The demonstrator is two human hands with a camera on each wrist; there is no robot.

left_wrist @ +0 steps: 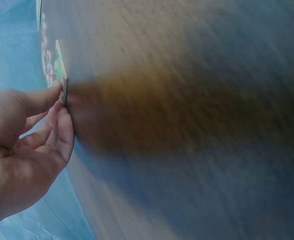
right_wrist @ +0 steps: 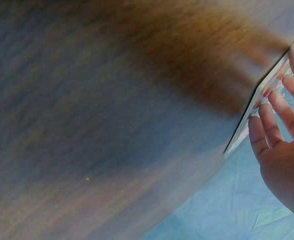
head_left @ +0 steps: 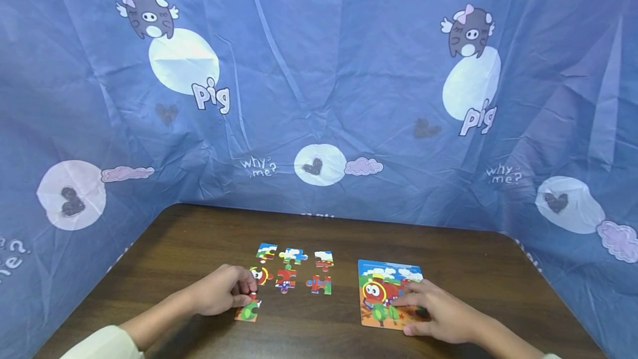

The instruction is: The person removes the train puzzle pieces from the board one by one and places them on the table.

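Observation:
My left hand (head_left: 221,291) pinches a corner puzzle piece (head_left: 247,312) with a green and orange print between thumb and fingers. In the left wrist view the thumb and fingertips of that hand (left_wrist: 34,135) meet at the edge of this piece (left_wrist: 63,82). Just above it lies a piece with a white eye (head_left: 259,275), partly behind the fingers. My right hand (head_left: 436,314) rests with spread fingers on a square train picture board (head_left: 377,317), covering its right part. The right wrist view shows the fingers of this hand (right_wrist: 281,140) along the board's edge (right_wrist: 244,117).
Several loose puzzle pieces lie apart in two rows, among them a sky piece (head_left: 293,255), a red piece (head_left: 286,280) and another red piece (head_left: 320,285). They lie on a dark wooden table (head_left: 339,231). A blue printed cloth (head_left: 319,98) encloses its back and sides.

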